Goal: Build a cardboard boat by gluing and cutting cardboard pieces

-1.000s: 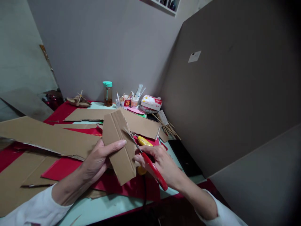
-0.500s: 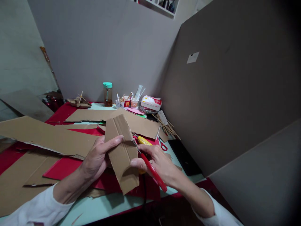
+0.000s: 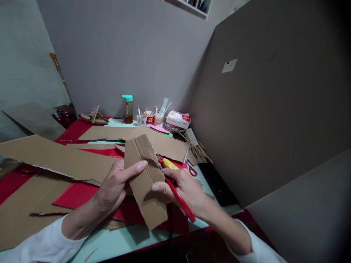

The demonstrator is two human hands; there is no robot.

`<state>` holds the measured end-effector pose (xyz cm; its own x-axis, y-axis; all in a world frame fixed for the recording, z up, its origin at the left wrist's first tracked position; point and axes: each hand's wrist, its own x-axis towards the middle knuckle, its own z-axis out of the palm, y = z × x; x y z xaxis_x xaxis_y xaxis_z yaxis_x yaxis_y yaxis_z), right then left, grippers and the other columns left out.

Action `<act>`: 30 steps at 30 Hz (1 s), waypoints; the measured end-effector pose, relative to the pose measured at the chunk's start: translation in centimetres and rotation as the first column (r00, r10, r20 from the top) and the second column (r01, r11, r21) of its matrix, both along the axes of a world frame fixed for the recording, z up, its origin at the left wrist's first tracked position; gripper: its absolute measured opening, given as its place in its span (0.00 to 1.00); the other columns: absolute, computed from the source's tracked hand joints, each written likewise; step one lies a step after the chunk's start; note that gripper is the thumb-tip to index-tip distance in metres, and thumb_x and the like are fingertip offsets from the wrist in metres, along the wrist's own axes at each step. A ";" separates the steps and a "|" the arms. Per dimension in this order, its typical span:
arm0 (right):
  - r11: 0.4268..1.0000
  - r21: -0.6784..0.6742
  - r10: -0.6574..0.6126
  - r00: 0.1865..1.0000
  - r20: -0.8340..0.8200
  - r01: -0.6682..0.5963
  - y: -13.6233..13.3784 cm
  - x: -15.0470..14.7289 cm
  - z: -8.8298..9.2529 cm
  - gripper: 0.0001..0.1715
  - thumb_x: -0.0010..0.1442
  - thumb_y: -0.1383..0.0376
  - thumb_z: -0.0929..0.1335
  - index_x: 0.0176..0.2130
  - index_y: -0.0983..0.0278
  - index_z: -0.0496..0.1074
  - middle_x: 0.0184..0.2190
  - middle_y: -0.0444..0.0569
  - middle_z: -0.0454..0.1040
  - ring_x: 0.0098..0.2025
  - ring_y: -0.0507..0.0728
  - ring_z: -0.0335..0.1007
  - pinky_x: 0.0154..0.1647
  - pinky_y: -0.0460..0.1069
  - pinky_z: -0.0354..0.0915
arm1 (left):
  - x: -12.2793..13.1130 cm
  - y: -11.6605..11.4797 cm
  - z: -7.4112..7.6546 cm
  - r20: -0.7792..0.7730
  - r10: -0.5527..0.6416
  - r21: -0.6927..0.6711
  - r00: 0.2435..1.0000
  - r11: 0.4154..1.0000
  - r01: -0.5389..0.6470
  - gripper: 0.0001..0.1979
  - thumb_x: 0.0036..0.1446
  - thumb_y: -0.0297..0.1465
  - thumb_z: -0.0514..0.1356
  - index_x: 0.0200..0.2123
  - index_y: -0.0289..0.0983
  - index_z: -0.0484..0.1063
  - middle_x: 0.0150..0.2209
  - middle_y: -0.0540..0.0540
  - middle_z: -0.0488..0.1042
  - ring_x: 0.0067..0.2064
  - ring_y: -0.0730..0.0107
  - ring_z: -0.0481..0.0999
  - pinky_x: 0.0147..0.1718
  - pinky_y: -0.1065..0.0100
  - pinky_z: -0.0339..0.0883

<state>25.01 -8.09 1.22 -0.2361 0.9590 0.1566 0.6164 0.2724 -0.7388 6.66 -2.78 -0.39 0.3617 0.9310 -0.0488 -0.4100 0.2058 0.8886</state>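
Note:
A creased strip of brown cardboard (image 3: 149, 197) is held up over the table, tilted, with its fold ridges near the upper end. My left hand (image 3: 117, 182) grips its left side, thumb flat on the front face and fingers behind. My right hand (image 3: 183, 190) is closed around a red-handled tool (image 3: 179, 201) with a narrow metal tip. The tip is at the strip's right edge, below the ridges; whether it is scissors or pliers is hidden. My right thumb presses on the cardboard's face. Behind my right hand lies a yellow tool (image 3: 170, 164), partly covered.
Large cardboard sheets (image 3: 60, 155) and red sheets (image 3: 74, 195) overlap across the left. Red-handled scissors (image 3: 192, 170) and a black flat slab (image 3: 218, 184) lie right. At the back stand a bottle (image 3: 127, 109), cups of sticks (image 3: 159, 119), and a tissue pack (image 3: 178, 119). Grey panels (image 3: 260, 109) border the table.
The strip has turned slightly, its lower end shifting right and down. The cut edge by the tool's tip looks more bent. My view has shifted a little; both hands keep their hold.

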 end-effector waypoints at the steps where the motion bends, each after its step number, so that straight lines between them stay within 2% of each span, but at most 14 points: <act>1: 1.000 0.002 0.017 1.000 -0.010 -0.017 0.1 0.0 0.2 0.26 0.62 0.44 0.70 0.31 0.64 0.74 0.23 0.40 0.66 0.26 0.49 0.54 0.26 0.45 0.50 | 0.0 -0.1 0.0 -0.003 -0.021 0.003 1.000 1.000 0.021 0.16 0.50 0.33 0.72 0.43 0.35 0.81 0.39 0.43 0.85 0.37 0.59 0.83 0.35 0.68 0.78; 5: 0.998 0.001 0.061 0.998 -0.006 -0.061 0.2 0.0 0.5 0.28 0.62 0.42 0.69 0.35 0.64 0.76 0.26 0.41 0.70 0.27 0.50 0.56 0.28 0.45 0.51 | 0.1 -0.3 0.2 -0.003 -0.028 0.012 1.000 1.000 0.028 0.15 0.50 0.33 0.72 0.43 0.37 0.82 0.40 0.43 0.85 0.37 0.58 0.83 0.35 0.68 0.78; 10: 0.998 0.035 -0.048 0.998 0.048 0.046 -0.2 -0.2 0.0 0.29 0.65 0.45 0.68 0.26 0.64 0.70 0.19 0.37 0.60 0.24 0.48 0.50 0.26 0.45 0.51 | 0.1 -0.3 0.0 0.021 -0.065 -0.041 0.998 0.997 0.065 0.16 0.51 0.34 0.72 0.44 0.36 0.81 0.39 0.41 0.85 0.36 0.56 0.84 0.36 0.62 0.79; 15: 0.999 -0.022 -0.038 0.999 -0.028 0.037 0.0 -0.3 -0.3 0.30 0.65 0.48 0.69 0.22 0.64 0.64 0.18 0.37 0.56 0.22 0.47 0.48 0.24 0.44 0.49 | 0.0 0.2 0.1 0.005 -0.028 -0.051 1.000 0.998 0.029 0.15 0.51 0.33 0.72 0.42 0.36 0.81 0.38 0.42 0.85 0.36 0.59 0.83 0.35 0.66 0.79; 18: 0.999 -0.040 0.026 0.995 -0.099 -0.030 0.1 -0.6 -0.2 0.26 0.65 0.49 0.69 0.26 0.65 0.71 0.21 0.37 0.60 0.24 0.47 0.51 0.25 0.44 0.51 | -0.2 0.7 0.5 0.029 0.065 -0.027 0.997 0.998 -0.064 0.10 0.50 0.31 0.73 0.36 0.36 0.81 0.33 0.46 0.85 0.31 0.65 0.81 0.32 0.71 0.78; 21: 0.996 -0.036 0.072 0.993 -0.098 -0.076 -0.1 -0.8 0.2 0.22 0.66 0.49 0.69 0.33 0.64 0.76 0.26 0.39 0.69 0.27 0.49 0.58 0.30 0.44 0.55 | -0.4 1.0 0.7 0.030 0.070 0.017 0.997 0.997 -0.071 0.08 0.50 0.30 0.72 0.35 0.35 0.81 0.31 0.46 0.84 0.29 0.66 0.81 0.30 0.72 0.77; 25: 0.997 -0.070 0.028 1.000 -0.003 -0.028 -0.2 -0.9 1.2 0.24 0.62 0.45 0.70 0.35 0.64 0.73 0.26 0.39 0.67 0.28 0.50 0.57 0.28 0.44 0.53 | -0.3 0.8 0.3 0.017 0.028 0.071 0.999 0.997 -0.030 0.11 0.50 0.32 0.72 0.37 0.35 0.83 0.33 0.45 0.85 0.32 0.65 0.81 0.32 0.72 0.76; 30: 0.989 -0.139 0.056 0.998 -0.001 -0.055 -0.2 -0.7 2.0 0.27 0.61 0.43 0.71 0.38 0.64 0.71 0.29 0.41 0.69 0.30 0.51 0.60 0.28 0.44 0.54 | -0.1 0.4 -0.3 0.041 -0.013 0.099 0.999 0.995 0.008 0.14 0.51 0.34 0.72 0.41 0.37 0.83 0.39 0.46 0.86 0.37 0.64 0.82 0.37 0.71 0.76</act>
<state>24.34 -8.25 3.22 -0.2898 0.9569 0.0216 0.6056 0.2008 -0.7700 6.52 -2.42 -0.69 0.3713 0.9267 0.0585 -0.4452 0.1223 0.8871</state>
